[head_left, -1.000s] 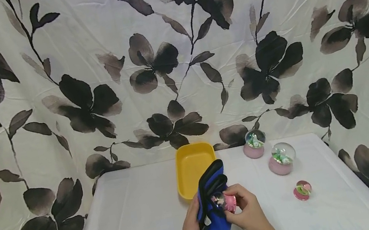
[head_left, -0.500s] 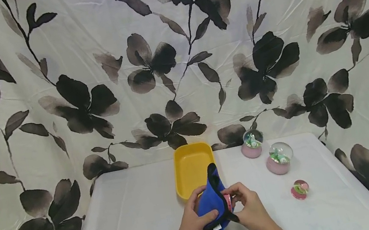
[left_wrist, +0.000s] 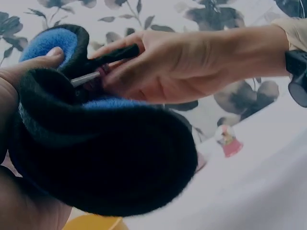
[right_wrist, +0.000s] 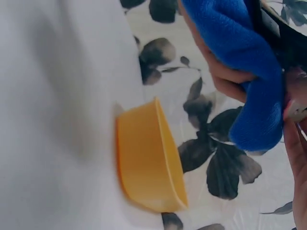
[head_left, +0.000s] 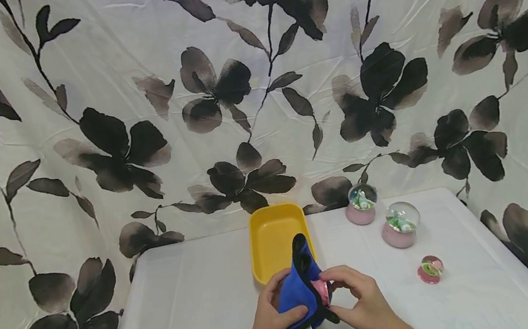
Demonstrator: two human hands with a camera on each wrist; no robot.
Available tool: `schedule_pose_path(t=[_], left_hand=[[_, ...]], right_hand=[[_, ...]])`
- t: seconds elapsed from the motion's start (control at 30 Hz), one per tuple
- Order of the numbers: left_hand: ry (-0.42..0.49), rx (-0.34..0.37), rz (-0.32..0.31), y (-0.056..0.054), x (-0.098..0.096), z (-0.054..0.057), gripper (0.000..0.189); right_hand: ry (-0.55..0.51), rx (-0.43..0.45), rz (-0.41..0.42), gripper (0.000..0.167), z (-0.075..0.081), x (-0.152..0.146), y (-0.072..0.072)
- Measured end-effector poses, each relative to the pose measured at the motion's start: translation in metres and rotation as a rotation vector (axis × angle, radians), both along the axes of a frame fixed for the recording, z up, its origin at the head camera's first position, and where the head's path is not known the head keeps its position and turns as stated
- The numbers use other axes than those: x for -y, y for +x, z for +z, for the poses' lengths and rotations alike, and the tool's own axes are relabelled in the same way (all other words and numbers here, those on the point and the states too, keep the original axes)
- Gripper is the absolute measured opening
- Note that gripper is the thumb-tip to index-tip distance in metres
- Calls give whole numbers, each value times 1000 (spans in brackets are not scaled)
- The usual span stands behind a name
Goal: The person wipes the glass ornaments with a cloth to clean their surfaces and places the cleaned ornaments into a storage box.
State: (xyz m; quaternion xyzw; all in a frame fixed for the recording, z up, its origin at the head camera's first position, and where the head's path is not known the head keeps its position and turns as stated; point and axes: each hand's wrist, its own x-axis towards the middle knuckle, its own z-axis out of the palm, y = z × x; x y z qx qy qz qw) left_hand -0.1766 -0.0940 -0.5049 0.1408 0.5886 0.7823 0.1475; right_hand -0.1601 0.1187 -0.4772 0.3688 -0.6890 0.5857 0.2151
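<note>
A blue cloth with black edging (head_left: pixel 293 293) is folded around a small snow globe, whose pink base (head_left: pixel 321 291) pokes out on the right side. My left hand (head_left: pixel 273 320) grips the cloth from the left, thumb lying across its front. With thumb and fingertips my right hand (head_left: pixel 368 301) pinches the pink base. The globe's clear dome is hidden inside the cloth in the head view. From the left wrist, the dark underside of the cloth (left_wrist: pixel 115 158) blocks much of the sight, and the right hand (left_wrist: pixel 177 64) reaches in behind it.
Behind the hands stands a yellow tray (head_left: pixel 276 238) on the white table (head_left: pixel 191 293). To the right are two snow globes with pink bases, one farther back (head_left: pixel 361 207) and one nearer (head_left: pixel 400 227), plus a smaller globe (head_left: pixel 431 270). A floral curtain (head_left: pixel 240 87) hangs behind.
The cloth has been folded over the globe, covering its dome, which showed a second ago. The left thumb came round to the cloth's front. Over the last half second the hands shifted only slightly.
</note>
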Motion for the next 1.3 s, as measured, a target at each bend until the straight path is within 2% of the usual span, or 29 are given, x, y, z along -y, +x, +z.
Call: schedule_pose_path(t=[0.1, 0.23, 0.3, 0.33, 0.4, 0.5, 0.63, 0.73, 0.8, 0.87, 0.9, 1.0, 1.17, 1.3], left_hand=[[-36, -42, -5, -1, 1, -1, 59], [-121, -107, 13, -3, 4, -3, 57], [-150, -119, 24, -3, 6, -3, 57], [-157, -117, 25, -4, 6, -3, 57], [-166, -112, 26, -4, 6, -4, 58], [-140, -87, 22, -6, 5, -6, 60], [-37, -21, -34, -7, 5, -11, 60], [34, 19, -89, -7, 5, -12, 59], [53, 34, -99, -7, 6, -12, 59], [51, 39, -86, -8, 6, -12, 59], [37, 40, -73, -8, 6, -12, 58], [-21, 37, -24, -7, 6, -13, 57], [-98, -36, 62, -8, 6, -13, 56], [-138, -117, 95, -12, 7, -12, 57]], right_hand=[[-5, 94, -5, 47, -8, -4, -5], [61, 410, -8, 35, -13, -10, -12], [88, 516, 12, 35, -13, -12, -13], [100, 532, 21, 36, -12, -13, -14], [131, 470, 29, 39, -11, -15, -14], [220, 272, 10, 43, -7, -17, -16], [390, -126, -24, 49, 2, -18, -22], [492, -427, -36, 40, 9, -19, -28], [521, -510, -15, 35, 10, -20, -32], [521, -505, 2, 36, 8, -20, -36], [507, -461, 18, 39, 6, -21, -37], [403, -236, 79, 48, -4, -20, -39], [190, 236, 157, 45, -13, -17, -39], [126, 620, 170, 38, -10, -17, -39]])
